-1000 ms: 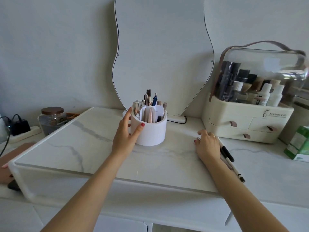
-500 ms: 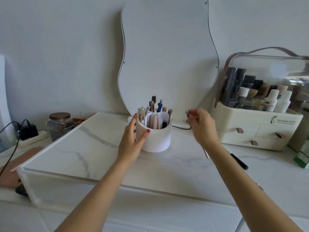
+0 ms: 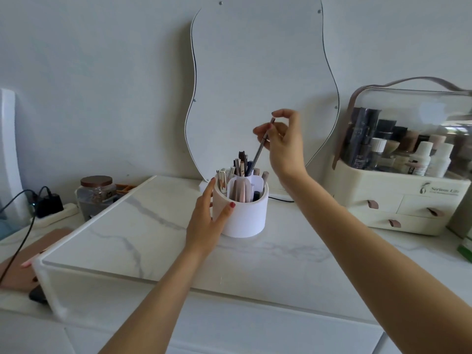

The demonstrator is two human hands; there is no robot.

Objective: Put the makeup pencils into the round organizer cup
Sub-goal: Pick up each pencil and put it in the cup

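Observation:
The white round organizer cup (image 3: 246, 215) stands on the marble top, split into compartments with several pencils and brushes upright inside. My left hand (image 3: 205, 221) grips the cup's left wall, thumb on the front. My right hand (image 3: 283, 139) is raised above and right of the cup, pinching a thin grey makeup pencil (image 3: 261, 149) near its top end. The pencil slants down to the left, its lower tip at the cup's back compartment among the other pencils.
A wavy mirror (image 3: 258, 80) leans on the wall behind the cup. A cream cosmetics case (image 3: 406, 198) with drawers stands at the right. At the left are a glass jar (image 3: 95, 195), a power strip (image 3: 55, 209) and cables. The raised marble slab's (image 3: 143, 241) front edge is near me.
My right hand rose from the table at the right, carrying a pencil up and left, and now holds it slanted over the cup. My left hand stayed on the cup.

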